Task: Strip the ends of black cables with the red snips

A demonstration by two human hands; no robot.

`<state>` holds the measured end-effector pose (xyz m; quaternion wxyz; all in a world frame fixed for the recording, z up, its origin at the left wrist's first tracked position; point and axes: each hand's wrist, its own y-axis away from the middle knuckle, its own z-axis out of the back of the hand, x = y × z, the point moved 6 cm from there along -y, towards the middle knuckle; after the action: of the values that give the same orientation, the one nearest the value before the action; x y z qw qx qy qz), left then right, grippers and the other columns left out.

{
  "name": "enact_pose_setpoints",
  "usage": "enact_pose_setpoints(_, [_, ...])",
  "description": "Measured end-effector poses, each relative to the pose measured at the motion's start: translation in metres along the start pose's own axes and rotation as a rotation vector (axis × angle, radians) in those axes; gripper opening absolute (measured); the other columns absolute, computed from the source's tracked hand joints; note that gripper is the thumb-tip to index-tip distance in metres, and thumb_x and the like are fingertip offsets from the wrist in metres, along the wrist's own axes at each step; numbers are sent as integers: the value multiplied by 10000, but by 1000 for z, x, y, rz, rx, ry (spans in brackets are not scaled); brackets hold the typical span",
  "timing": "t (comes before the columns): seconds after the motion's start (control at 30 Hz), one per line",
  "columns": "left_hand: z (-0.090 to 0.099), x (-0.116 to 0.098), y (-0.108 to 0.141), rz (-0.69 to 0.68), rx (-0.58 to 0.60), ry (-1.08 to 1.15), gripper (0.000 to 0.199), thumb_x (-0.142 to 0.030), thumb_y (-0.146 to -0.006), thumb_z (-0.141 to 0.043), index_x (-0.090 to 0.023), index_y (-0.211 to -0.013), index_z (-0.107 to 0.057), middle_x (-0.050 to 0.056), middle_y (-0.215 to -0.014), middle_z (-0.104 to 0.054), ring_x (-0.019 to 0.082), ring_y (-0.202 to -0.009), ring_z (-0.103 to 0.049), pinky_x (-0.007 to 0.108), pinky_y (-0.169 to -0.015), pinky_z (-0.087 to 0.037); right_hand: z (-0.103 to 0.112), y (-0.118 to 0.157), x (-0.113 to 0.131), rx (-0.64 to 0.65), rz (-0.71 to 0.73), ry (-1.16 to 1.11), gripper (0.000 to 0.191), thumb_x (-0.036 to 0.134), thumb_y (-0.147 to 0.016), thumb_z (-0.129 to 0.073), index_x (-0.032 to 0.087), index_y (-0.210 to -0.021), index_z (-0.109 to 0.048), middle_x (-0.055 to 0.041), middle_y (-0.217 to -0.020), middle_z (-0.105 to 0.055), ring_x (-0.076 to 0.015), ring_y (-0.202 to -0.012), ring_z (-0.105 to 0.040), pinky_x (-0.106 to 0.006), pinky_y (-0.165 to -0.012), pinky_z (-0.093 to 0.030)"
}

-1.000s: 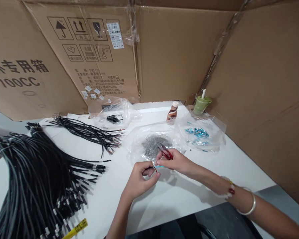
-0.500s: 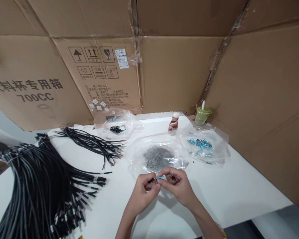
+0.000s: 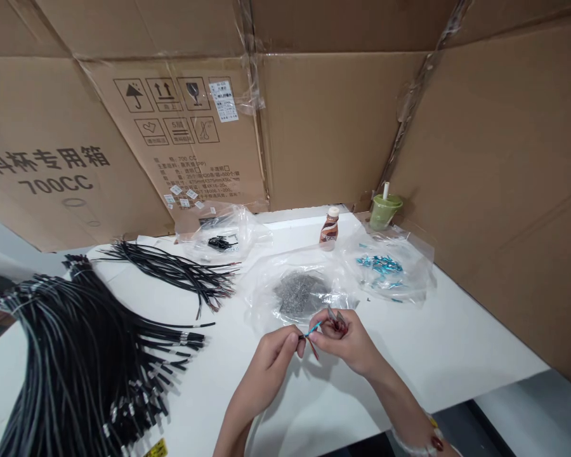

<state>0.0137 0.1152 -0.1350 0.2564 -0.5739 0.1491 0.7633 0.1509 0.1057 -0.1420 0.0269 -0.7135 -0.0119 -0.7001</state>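
My left hand [image 3: 276, 355] is closed, pinching the end of a black cable between thumb and forefinger. Out of that end come thin wires, a blue wire [image 3: 313, 329] pointing up to the right and an orange-red wire [image 3: 313, 348] bending down. Beside them is my right hand [image 3: 345, 336], curled around small snips [image 3: 335, 317] with reddish handles, their grey blades sticking up apart above the fingers. The right thumb and fingertip are at the blue wire; whether they grip it I cannot tell. Most of the cable is hidden by my left hand.
A clear bag [image 3: 302, 295] of fine grey metal bits lies just beyond my hands. Right of it is a bag of blue pieces [image 3: 380, 264]. Black cables [image 3: 66, 355] cover the left side, with a looser bunch [image 3: 171, 270] behind. A bottle [image 3: 330, 227] and green cup [image 3: 385, 211] stand near cardboard walls.
My right hand has turned and drawn slightly up and right from my left. The snips' blades now show spread, and the orange-red wire hangs separate from the blue one. The view has shifted slightly.
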Motion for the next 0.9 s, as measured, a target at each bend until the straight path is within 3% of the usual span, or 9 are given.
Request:
enact_pose_setpoints(0.1, [4, -2, 0, -83, 3, -85, 382, -361, -968, -378, -181, -688, -565, -1, -709, -598, 130, -697, -542, 224, -684, -403, 1, -1, 1, 63, -52, -11, 220, 354, -685, -703, 148, -704, -627, 103, -500, -194, -69, -494, -168, -250, -494, -133])
enact_pose_setpoints(0.23, [8, -5, 2, -183, -112, -269, 283, -266, -951, -446, -201, -779, -662, -5, -711, -663, 130, -693, -572, 220, -662, -412, 4, -3, 1, 40, -103, -16, 197, 314, -658, -717, 152, -652, -607, 97, -508, -212, -70, -505, -191, -245, -500, -145])
enact_pose_setpoints(0.47, [0, -18, 16, -371, -483, -610, 162, -128, -900, -533, -181, -958, -675, 1, -723, -669, 137, -649, -554, 236, -611, -398, -7, 12, 5, -367, -87, -14, 193, 247, -674, -647, 177, -591, -488, 77, -554, -261, -84, -559, -241, -228, -522, -231])
enact_pose_setpoints(0.6, [-12, -24, 22, -435, -630, -716, 186, -91, -884, -562, -175, -1015, -663, -7, -729, -675, 120, -613, -549, 225, -600, -398, -16, 24, 4, -548, -91, -88, 228, 352, -686, -622, 176, -615, -496, 30, -612, -434, -109, -607, -413, -228, -577, -387])
enact_pose_setpoints(0.73, [-18, -25, 23, -432, -703, -822, 183, -92, -868, -586, -193, -985, -684, -29, -666, -666, 126, -563, -506, 244, -558, -355, -23, 29, 2, -639, -96, -155, 282, 395, -659, -633, 189, -579, -457, 33, -587, -415, -115, -586, -438, -237, -563, -433])
enact_pose_setpoints(0.9, [-14, -16, 20, -374, -710, -849, 207, -153, -922, -505, -199, -975, -700, -22, -703, -694, 128, -599, -556, 238, -543, -368, -35, 37, 0, -659, -87, -165, 300, 390, -644, -674, 194, -553, -466, 66, -525, -300, -82, -489, -296, -222, -440, -331])
